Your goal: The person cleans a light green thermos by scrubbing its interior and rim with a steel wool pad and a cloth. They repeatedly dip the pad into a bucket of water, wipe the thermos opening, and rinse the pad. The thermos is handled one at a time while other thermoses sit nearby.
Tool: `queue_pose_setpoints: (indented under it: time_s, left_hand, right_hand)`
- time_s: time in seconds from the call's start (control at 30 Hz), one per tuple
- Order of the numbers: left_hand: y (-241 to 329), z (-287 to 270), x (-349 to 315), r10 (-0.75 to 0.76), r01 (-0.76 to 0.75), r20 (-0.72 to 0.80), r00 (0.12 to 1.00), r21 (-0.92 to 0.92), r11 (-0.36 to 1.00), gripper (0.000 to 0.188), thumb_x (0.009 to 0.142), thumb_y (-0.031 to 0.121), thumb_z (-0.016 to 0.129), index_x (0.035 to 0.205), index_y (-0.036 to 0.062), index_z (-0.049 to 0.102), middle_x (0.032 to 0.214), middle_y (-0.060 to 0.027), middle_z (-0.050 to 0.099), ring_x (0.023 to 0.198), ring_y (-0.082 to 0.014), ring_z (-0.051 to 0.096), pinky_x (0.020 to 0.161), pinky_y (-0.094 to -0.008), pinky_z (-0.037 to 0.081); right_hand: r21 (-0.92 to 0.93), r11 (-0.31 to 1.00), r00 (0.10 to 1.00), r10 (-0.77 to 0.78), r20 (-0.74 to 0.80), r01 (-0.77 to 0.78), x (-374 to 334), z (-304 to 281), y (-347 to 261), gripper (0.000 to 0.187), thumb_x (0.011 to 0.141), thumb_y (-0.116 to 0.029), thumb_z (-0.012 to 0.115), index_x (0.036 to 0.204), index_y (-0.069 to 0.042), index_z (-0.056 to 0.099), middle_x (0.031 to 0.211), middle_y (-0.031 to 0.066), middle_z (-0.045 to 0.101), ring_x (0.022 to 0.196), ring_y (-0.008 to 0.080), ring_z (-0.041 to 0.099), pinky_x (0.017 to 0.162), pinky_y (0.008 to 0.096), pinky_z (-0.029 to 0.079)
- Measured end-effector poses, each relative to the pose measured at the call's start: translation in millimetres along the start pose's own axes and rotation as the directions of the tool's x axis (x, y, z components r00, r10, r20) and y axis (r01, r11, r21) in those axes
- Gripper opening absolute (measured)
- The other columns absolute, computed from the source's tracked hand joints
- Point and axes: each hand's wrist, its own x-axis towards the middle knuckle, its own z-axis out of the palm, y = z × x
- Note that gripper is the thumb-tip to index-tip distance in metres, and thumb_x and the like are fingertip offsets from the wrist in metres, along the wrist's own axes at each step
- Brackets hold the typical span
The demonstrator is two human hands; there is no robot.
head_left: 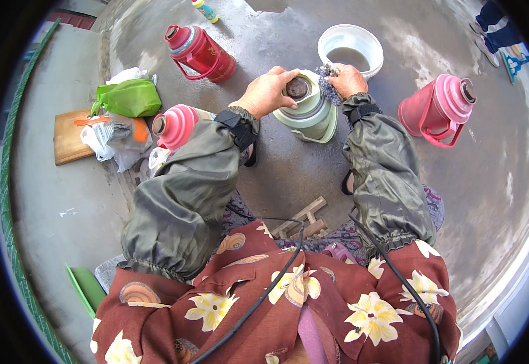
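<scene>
A pale green thermos flask (310,121) stands on the wet floor between my feet, a dark round stopper in its top. My left hand (269,92) grips its upper rim, thumb and fingers curled over the edge. In my right hand (348,80) is a grey, fuzzy scrubber (327,85), pressed to the right side of the flask's top. Just beyond that hand sits a white bucket (370,47) with murky water inside. Olive sleeve covers bunch along both forearms.
A red thermos (216,60) stands far left, a pink one (429,109) at right, another pink-topped one (179,124) by my left forearm. Beyond are a small bottle (206,11), a green bag (129,98), a wooden board (70,139) and a person's legs (500,36).
</scene>
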Motion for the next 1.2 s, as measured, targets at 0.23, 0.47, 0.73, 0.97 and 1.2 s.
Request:
queue_pose_setpoints:
  time_s: [0.23,0.47,0.73,0.97,1.2]
  left_hand:
    - [1.1,-1.1,-1.9,0.002,-0.002,-0.004,1.000,0.044,0.999,0.075,0.062,0.024,0.081,0.130,0.0161,0.049,0.108,-0.0113,0.056,0.101,-0.0307,0.058,0.086,-0.0373,0.048]
    - [1.1,-1.0,-0.4,0.025,-0.025,-0.003,1.000,0.036,0.999,0.075,0.062,0.021,0.082,0.129,0.0143,0.050,0.109,-0.0118,0.055,0.102,-0.0310,0.058,0.087,-0.0378,0.048]
    - [5.7,-3.5,-1.1,-0.034,0.033,0.011,0.999,0.075,0.997,0.074,0.061,0.024,0.081,0.128,0.0171,0.051,0.106,-0.0113,0.056,0.099,-0.0323,0.059,0.084,-0.0396,0.049]
    - [2.6,-1.2,-1.2,-0.035,0.035,-0.006,0.999,0.043,0.998,0.076,0.061,0.024,0.082,0.130,0.0165,0.049,0.109,-0.0112,0.056,0.102,-0.0309,0.058,0.087,-0.0379,0.048]
    - [7.9,-4.6,-0.2,-0.056,0.056,0.031,0.998,0.020,0.998,0.076,0.063,0.015,0.080,0.132,0.0108,0.048,0.111,-0.0144,0.055,0.104,-0.0325,0.057,0.089,-0.0368,0.047]
  right_hand:
    - [0.007,0.999,0.990,0.044,-0.135,-0.043,-99.6,24.9,-5.5,0.032,0.073,-0.024,0.073,0.103,-0.018,0.065,0.096,0.0097,0.061,0.090,0.0324,0.061,0.075,0.0428,0.048]
    - [0.063,0.998,0.997,-0.022,-0.070,0.026,-39.8,5.0,-7.2,0.034,0.074,-0.025,0.071,0.107,-0.018,0.067,0.099,0.0107,0.065,0.094,0.0328,0.062,0.079,0.0409,0.048]
    - [-0.149,0.979,0.979,-0.111,0.173,0.138,20.8,-5.9,-42.5,0.022,0.078,-0.022,0.061,0.099,-0.021,0.069,0.094,0.0129,0.067,0.091,0.0325,0.064,0.078,0.0426,0.048]
    - [0.123,0.980,0.988,0.151,0.044,-0.155,-101.0,16.1,6.8,0.040,0.073,-0.024,0.072,0.111,-0.017,0.060,0.100,0.0113,0.065,0.097,0.0329,0.061,0.079,0.0416,0.047]
    - [0.056,0.998,0.992,-0.017,-0.126,0.024,-62.4,7.7,-26.7,0.039,0.074,-0.027,0.071,0.112,-0.020,0.063,0.099,0.0102,0.063,0.097,0.0314,0.060,0.080,0.0410,0.047]
